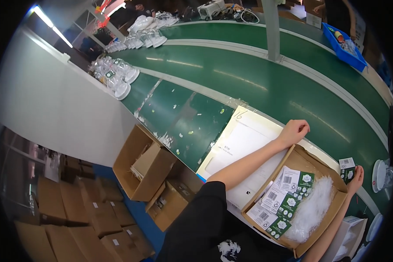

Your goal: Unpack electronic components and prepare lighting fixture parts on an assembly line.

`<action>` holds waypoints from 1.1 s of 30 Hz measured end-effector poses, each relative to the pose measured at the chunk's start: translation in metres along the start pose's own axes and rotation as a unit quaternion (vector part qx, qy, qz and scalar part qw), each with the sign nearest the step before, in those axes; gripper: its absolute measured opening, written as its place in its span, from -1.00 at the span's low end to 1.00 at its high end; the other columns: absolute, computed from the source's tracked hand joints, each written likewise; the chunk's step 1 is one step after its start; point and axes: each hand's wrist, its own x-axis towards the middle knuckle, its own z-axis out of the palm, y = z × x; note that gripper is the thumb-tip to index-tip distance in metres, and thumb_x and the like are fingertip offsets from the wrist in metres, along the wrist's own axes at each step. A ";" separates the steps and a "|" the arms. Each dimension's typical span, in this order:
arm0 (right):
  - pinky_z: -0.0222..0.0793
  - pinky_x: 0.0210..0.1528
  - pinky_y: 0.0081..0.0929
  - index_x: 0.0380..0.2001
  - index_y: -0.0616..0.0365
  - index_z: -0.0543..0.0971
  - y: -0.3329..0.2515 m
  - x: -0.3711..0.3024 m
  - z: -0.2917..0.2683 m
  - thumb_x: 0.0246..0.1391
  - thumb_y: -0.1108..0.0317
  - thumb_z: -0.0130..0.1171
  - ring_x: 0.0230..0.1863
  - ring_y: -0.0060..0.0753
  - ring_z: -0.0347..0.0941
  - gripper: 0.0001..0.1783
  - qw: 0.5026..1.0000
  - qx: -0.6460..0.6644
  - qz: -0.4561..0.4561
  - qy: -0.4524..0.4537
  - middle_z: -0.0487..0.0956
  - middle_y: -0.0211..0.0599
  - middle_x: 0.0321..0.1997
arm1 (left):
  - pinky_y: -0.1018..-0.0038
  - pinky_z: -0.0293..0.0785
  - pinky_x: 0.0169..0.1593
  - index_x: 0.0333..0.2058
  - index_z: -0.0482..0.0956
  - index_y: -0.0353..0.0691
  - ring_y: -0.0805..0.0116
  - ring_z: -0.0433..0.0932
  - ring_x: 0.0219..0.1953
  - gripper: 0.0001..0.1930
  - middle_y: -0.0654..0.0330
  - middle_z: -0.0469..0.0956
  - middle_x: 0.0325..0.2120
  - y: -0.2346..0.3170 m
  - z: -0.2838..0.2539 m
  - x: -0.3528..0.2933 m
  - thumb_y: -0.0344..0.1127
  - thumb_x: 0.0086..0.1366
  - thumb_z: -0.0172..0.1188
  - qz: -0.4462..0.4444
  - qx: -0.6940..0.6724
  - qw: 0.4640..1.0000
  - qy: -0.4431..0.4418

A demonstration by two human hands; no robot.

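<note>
Past black sleeve [195, 214], had cardboard tray [311, 162] at four o'clock, presumably for easy reach, pinched green-and-white carton [347, 170] beyond its rim using right hand [357, 179], with left hand [294, 132] at three loosely curled, not discernibly closed.

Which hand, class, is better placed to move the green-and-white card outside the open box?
Probably the right hand: it is at the green-and-white card, outside the box. The left hand, loosely curled with nothing visible in it, is farther from that card.
</note>
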 end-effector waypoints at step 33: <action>0.28 0.12 -0.56 0.01 0.30 0.44 0.016 0.038 -0.050 0.23 0.29 0.02 0.07 -0.46 0.41 -0.63 0.998 -0.058 0.029 0.025 0.52 -0.26 -0.02 | 0.46 0.38 -0.50 -0.54 0.58 -0.30 0.32 0.48 -0.66 -0.85 0.12 0.51 -0.71 -0.008 0.005 -0.003 -0.40 0.10 0.06 0.016 0.001 0.999 0.029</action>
